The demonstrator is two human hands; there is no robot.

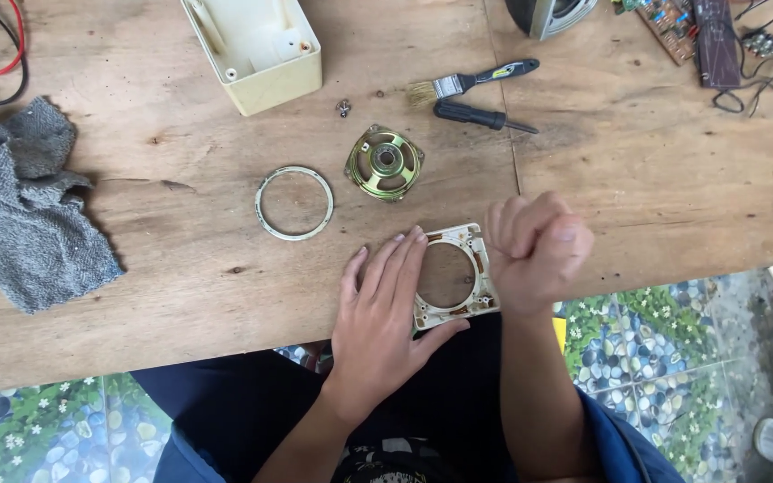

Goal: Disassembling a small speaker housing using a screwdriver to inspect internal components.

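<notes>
Left hand [376, 326] lies flat, fingers spread, pinning the frame [452, 275] at the bench [181, 224] edge. Right hand [537, 250] is fisted beside it; contents unclear. A slip could tip the frame off, or nudge the speaker [385, 162] and ring [294, 203].

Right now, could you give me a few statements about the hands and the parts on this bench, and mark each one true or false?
1. The left hand lies flat on the square white frame with the round hole. True.
2. The right hand is spread open on the table. False: it is curled into a fist at the frame's right edge.
3. The metal ring lies to the left of the small speaker. True.
4. The brush sits inside the cream plastic box. False: it lies on the table, right of the box, above the screwdriver.
5. The grey cloth covers the speaker. False: it lies far left, apart from it.
</notes>
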